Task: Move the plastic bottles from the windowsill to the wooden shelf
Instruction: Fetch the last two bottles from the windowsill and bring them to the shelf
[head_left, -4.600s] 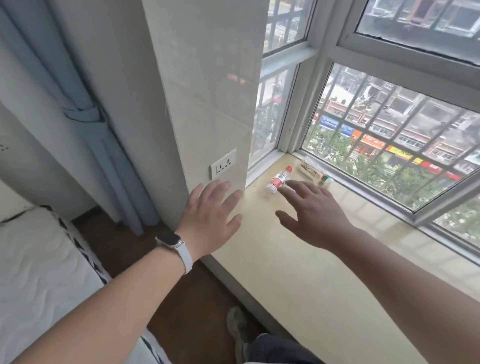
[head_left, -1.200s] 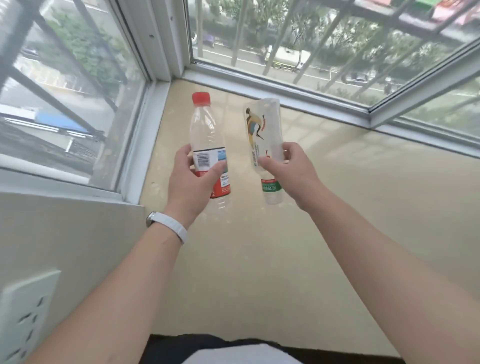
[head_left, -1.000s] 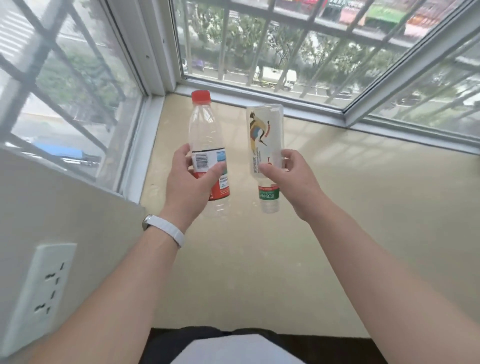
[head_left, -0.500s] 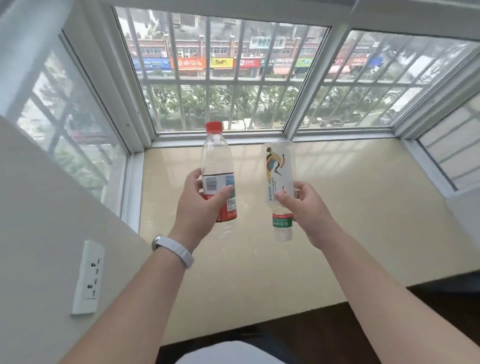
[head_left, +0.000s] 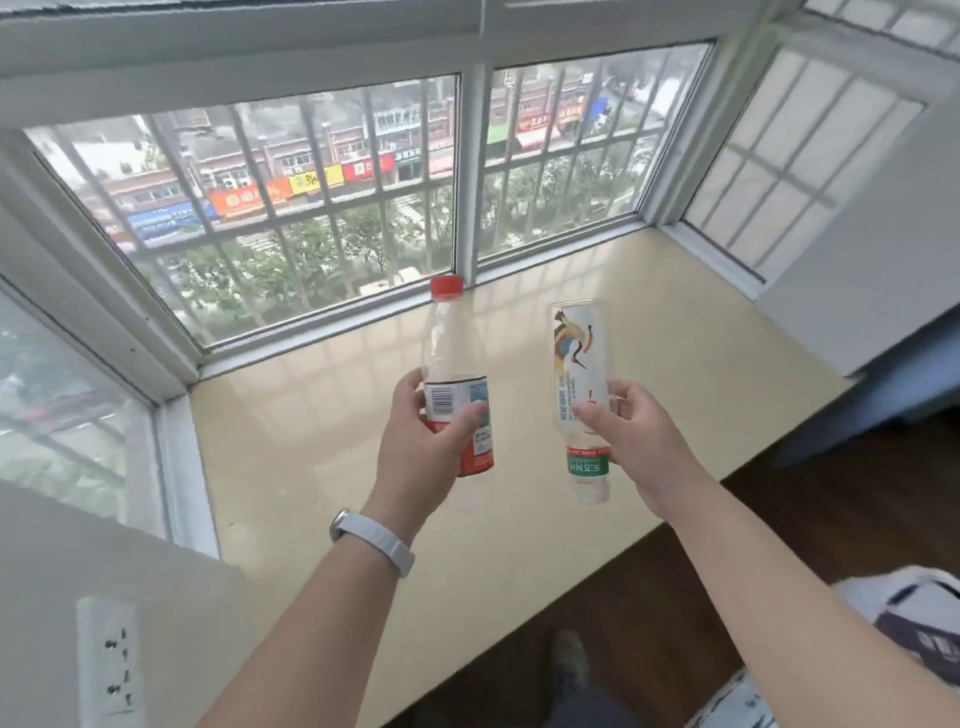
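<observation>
Bottles (head_left: 457, 384) farther back over windowsill (head_left: 675, 364)

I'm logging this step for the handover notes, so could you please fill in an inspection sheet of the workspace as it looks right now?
Surface: cream windowsill, glossy, nothing lying on it in view.
Job's things: red-capped bottle held upright, clear and seemingly empty; bird-label bottle held upside down, its green band toward the lower end. The wooden shelf is out of view.
Clutter: nothing seen.
Grippers: left hand wraps the red-capped bottle at its label; right hand grips the bird-label bottle near its neck. White wristband on the left wrist.
Cables: nothing seen; wall socket unused.
Surroundings: barred window over a street, dark wood floor.
</observation>
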